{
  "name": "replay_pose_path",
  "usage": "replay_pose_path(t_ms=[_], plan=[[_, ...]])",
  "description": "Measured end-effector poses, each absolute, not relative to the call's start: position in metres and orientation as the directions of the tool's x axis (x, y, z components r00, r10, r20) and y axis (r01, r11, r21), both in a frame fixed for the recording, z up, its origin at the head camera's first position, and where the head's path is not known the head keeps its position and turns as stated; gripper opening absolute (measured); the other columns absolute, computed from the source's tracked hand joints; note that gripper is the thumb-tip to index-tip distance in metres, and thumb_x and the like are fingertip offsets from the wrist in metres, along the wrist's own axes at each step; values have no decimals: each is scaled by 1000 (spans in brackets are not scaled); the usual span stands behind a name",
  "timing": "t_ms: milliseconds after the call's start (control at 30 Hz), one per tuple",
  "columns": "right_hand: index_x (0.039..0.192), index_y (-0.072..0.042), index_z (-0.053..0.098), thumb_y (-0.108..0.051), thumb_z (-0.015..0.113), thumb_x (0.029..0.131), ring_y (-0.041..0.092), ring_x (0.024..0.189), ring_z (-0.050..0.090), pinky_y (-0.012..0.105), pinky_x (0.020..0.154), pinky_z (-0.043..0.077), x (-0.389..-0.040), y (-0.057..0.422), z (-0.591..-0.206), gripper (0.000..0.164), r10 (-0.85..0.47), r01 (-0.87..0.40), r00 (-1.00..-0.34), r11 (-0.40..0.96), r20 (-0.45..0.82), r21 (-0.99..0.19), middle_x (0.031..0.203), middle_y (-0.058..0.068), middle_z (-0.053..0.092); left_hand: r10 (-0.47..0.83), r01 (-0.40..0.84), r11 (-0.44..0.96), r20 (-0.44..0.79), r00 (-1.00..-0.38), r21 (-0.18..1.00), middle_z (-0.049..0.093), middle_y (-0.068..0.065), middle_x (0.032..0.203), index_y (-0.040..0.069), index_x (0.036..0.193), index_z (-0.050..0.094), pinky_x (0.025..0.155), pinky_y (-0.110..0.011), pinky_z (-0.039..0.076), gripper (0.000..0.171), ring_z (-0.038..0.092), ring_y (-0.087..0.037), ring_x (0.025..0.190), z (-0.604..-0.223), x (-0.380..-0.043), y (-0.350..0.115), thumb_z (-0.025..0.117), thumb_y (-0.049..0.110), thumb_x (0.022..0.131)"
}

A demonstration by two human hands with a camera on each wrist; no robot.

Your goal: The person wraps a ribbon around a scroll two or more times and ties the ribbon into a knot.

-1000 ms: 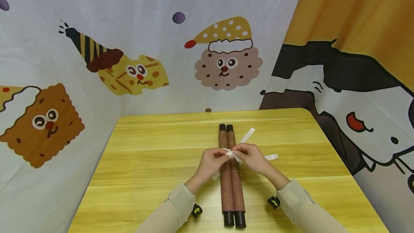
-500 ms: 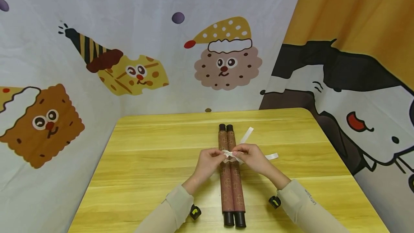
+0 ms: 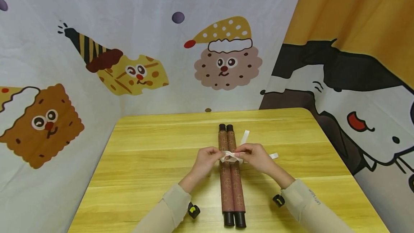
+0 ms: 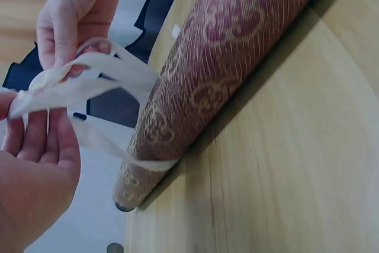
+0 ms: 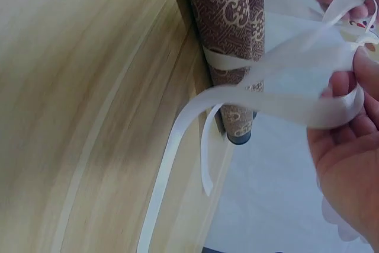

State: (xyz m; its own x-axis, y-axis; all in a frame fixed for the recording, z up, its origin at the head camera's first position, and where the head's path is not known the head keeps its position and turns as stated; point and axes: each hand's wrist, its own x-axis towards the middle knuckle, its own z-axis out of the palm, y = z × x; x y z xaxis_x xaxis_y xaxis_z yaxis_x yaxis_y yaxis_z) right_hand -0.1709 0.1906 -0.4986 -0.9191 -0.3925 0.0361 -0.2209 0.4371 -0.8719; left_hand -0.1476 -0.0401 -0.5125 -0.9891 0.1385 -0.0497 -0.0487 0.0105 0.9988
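Wood-grained table (image 3: 139, 164). Two brown patterned rolls (image 3: 227, 184) lie side by side on it, from near its far edge toward its near edge, roughly midway across. Left hand (image 3: 205, 161) and right hand (image 3: 259, 159), digits drawn together, each pinch the white ribbon (image 3: 231, 156) encircling the rolls; its loose ends lie toward the right edge.

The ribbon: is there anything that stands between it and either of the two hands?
Nothing visible stands in the way: the left hand and the right hand both pinch the ribbon directly, above the rolls.
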Motion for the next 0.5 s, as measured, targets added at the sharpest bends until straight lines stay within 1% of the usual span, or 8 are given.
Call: replay_pose_path(t_ms=[100, 233, 367, 500], plan=[[103, -8, 81, -13, 78, 95, 23, 74, 65, 34, 61, 57, -172, 195, -500, 9, -396, -208, -918, 438, 20, -875, 93, 2, 76, 210, -51, 12, -52, -976, 999, 76, -9, 93, -2, 94, 76, 91, -42, 52, 20, 66, -18, 89, -514, -148, -46, 78, 18, 95], [104, -4, 80, -10, 78, 95, 25, 78, 69, 39, 65, 61, -173, 202, -501, 11, -411, -223, -911, 439, 26, -871, 95, 5, 77, 276, -48, 47, -59, -959, 998, 76, -6, 95, -1, 96, 77, 91, -44, 55, 19, 68, -18, 88, -516, -150, -55, 77, 18, 96], [106, 0, 78, -6, 78, 94, 35, 82, 71, 41, 68, 62, -174, 206, -503, 14, -409, -213, -912, 429, 21, -878, 97, 11, 77, 343, -46, 59, -64, -937, 997, 75, -6, 95, -3, 98, 74, 91, -44, 55, 20, 66, -20, 91, -517, -151, -65, 74, 17, 97], [109, 3, 77, -4, 77, 94, 39, 85, 72, 42, 71, 63, -175, 211, -505, 17, -401, -188, -916, 411, 8, -892, 100, 14, 77, 418, -77, 12, -76, -905, 997, 74, -12, 94, -7, 103, 70, 94, -49, 53, 22, 67, -21, 90, -514, -150, -75, 69, 15, 100]])
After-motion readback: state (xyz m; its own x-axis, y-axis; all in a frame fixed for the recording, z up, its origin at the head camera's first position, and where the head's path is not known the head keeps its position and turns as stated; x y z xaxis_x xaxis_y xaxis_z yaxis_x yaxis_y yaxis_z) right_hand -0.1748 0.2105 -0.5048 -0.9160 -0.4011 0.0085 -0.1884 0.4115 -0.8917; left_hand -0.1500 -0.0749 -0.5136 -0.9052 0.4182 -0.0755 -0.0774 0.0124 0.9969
